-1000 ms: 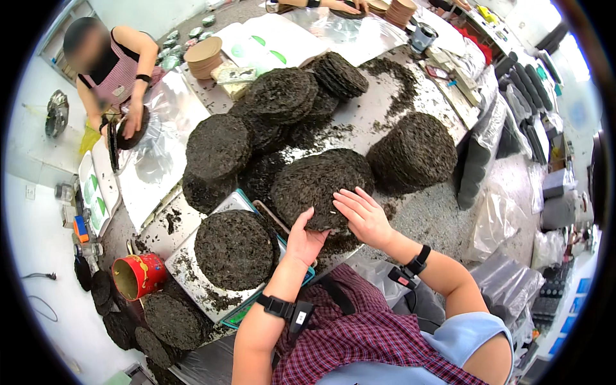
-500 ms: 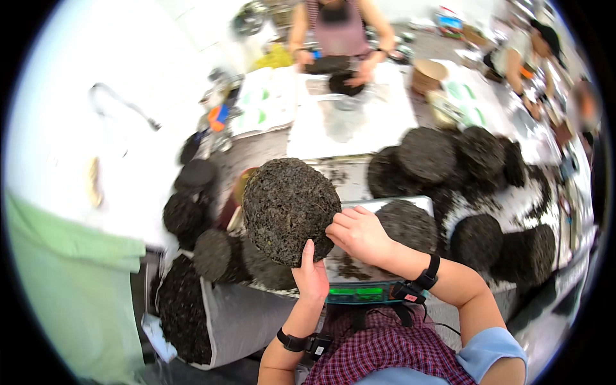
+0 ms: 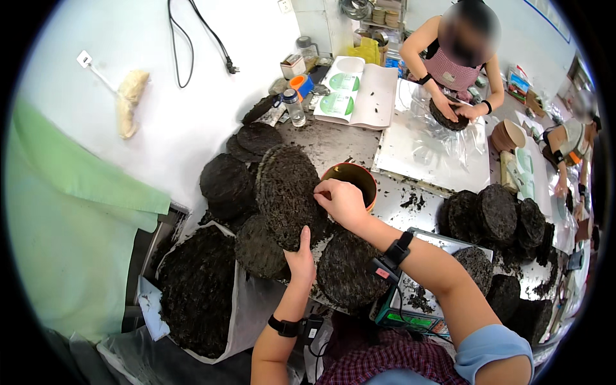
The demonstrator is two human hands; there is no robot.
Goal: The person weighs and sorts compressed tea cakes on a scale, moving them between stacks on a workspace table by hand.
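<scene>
My left hand (image 3: pixel 301 261) grips a large, dark, round pressed tea cake (image 3: pixel 286 192) from below, its thumb lying on the near face. The cake is tilted up on its edge above the table. At its right rim, my right hand (image 3: pixel 343 202) is closed in a pinch; the fingertips touch the rim, and any loose bit between them is too small to see. Under my right forearm lies another tea cake (image 3: pixel 350 273). One more cake (image 3: pixel 260 247) is just below the held one. Behind my right hand stands a round reddish tin (image 3: pixel 374 206).
A sack of loose dark tea (image 3: pixel 196 292) sits at the lower left. Stacked cakes (image 3: pixel 226 183) line the left side, others (image 3: pixel 497 212) the right. A digital scale (image 3: pixel 420 301) is by my right forearm. Across the table, a co-worker's hands (image 3: pixel 457 110) press on a cake.
My view has swung left. The held cake has turned more edge-on, with both hands staying on it. The co-worker's hands have come together over one cake.
</scene>
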